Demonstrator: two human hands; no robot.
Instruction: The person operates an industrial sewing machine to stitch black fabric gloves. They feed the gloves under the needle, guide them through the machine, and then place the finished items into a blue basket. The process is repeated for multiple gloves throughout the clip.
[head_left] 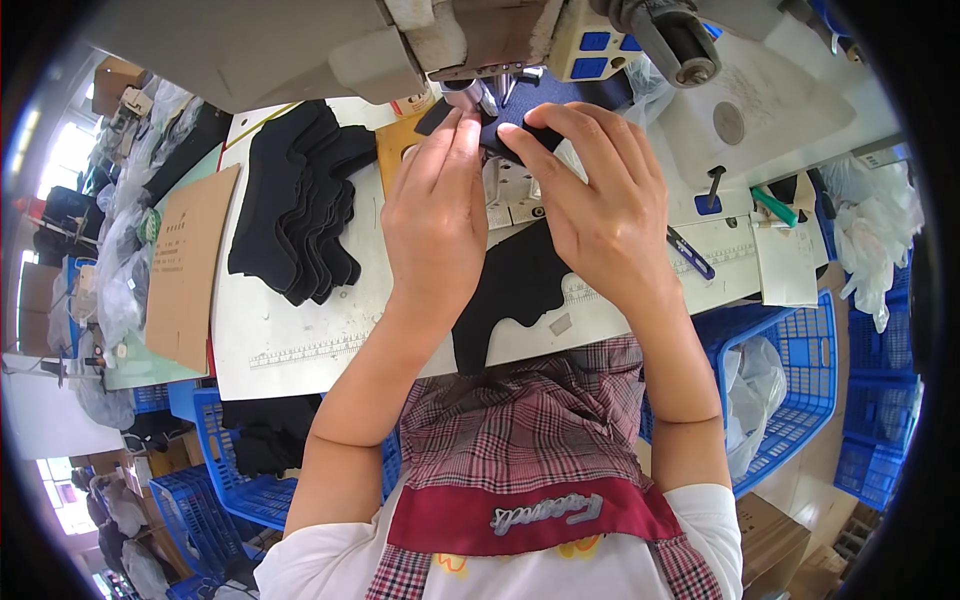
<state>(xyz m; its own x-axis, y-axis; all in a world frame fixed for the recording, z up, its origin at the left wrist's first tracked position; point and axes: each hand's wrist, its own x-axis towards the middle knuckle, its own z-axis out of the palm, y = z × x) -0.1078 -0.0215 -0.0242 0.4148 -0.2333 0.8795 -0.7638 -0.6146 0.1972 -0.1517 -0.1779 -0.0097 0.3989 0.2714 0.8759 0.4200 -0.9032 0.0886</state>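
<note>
Over a smooth white worktable (265,335) stands a bulky, pale sewing machine (270,60), with a layered stack of matte black, wavy-edged fabric pieces (290,200) to its left front and one loose, curved black cutout (515,285) directly before it. Under the machine lies a dark, fine-textured cloth panel (548,93); there the left hand (432,225) holds its fingers straight and close together, while the right hand (608,205) arches slightly parted fingertips onto the cloth, and whether either pinches it I cannot tell.
</note>
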